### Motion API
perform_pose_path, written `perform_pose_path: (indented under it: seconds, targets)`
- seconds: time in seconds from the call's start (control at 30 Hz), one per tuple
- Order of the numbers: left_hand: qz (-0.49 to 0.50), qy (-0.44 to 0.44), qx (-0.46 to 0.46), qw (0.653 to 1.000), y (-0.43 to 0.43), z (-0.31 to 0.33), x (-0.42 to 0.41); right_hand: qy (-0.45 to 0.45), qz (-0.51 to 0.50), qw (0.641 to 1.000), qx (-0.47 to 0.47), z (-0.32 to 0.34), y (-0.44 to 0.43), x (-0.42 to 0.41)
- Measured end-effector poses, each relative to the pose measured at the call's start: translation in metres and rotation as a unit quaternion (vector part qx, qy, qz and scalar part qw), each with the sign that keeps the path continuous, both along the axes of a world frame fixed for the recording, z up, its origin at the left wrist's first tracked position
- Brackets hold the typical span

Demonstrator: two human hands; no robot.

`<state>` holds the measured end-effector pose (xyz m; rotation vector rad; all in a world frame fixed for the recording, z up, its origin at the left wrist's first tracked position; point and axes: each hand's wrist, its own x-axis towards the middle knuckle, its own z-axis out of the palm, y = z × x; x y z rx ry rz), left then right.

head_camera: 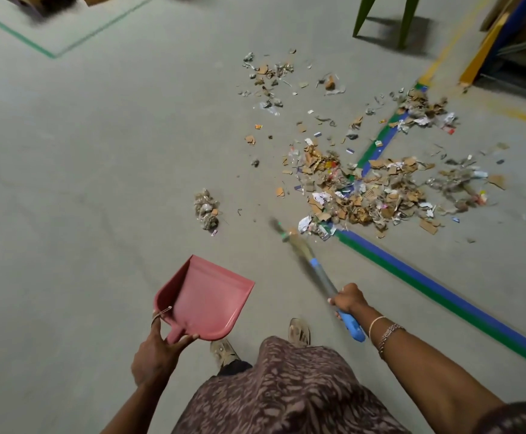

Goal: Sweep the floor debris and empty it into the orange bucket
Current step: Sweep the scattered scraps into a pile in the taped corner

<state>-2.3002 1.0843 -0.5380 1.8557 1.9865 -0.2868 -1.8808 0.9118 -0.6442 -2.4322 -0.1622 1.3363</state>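
My left hand (158, 349) holds a pink dustpan (205, 299) by its short handle, above the grey floor, its mouth pointing away from me. My right hand (347, 300) grips the blue handle of a broom (318, 270). The broom's blurred head (289, 234) reaches the near edge of a wide scatter of cardboard and paper debris (368, 192). A small separate clump of debris (206, 208) lies left of the broom head. More scraps (268, 76) lie farther away. No orange bucket is in view.
A green and blue tape line (443, 296) crosses the floor on the right, running under the debris. Green metal legs (405, 20) stand at the top. A yellow and blue rack edge (487, 48) is at the top right. My feet (299, 332) are below the dustpan.
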Motion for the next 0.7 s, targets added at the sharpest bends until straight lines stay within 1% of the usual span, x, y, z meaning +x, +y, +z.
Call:
perform_pose_path:
  seconds: [0.07,0.13,0.23,0.33,0.47,0.6,0.7]
  targets:
    - [-0.004,-0.004,-0.007,1.000,0.000,-0.003,-0.006,-0.058,-0.033,0.998,0.003,0.007,0.000,0.010]
    - [-0.005,-0.005,-0.009,1.000,0.001,-0.005,-0.011,-0.087,-0.075,0.993,0.030,0.017,-0.002,0.015]
    - [-0.004,-0.010,-0.005,1.000,0.008,-0.011,-0.022,-0.100,-0.130,0.982,0.092,0.040,-0.004,0.012]
    - [-0.001,-0.004,-0.009,1.000,0.014,-0.012,-0.029,-0.083,-0.148,0.971,0.168,0.059,0.004,0.004]
    - [-0.006,0.001,0.008,1.000,0.022,0.000,-0.032,-0.026,-0.140,0.963,0.231,0.077,0.040,-0.011]
    - [-0.017,0.011,0.027,0.999,0.032,0.008,-0.039,0.022,-0.097,0.967,0.235,0.075,0.083,-0.034]
    - [-0.020,0.017,0.045,0.999,0.046,0.017,-0.048,0.053,-0.027,0.975,0.215,0.068,0.117,-0.062]
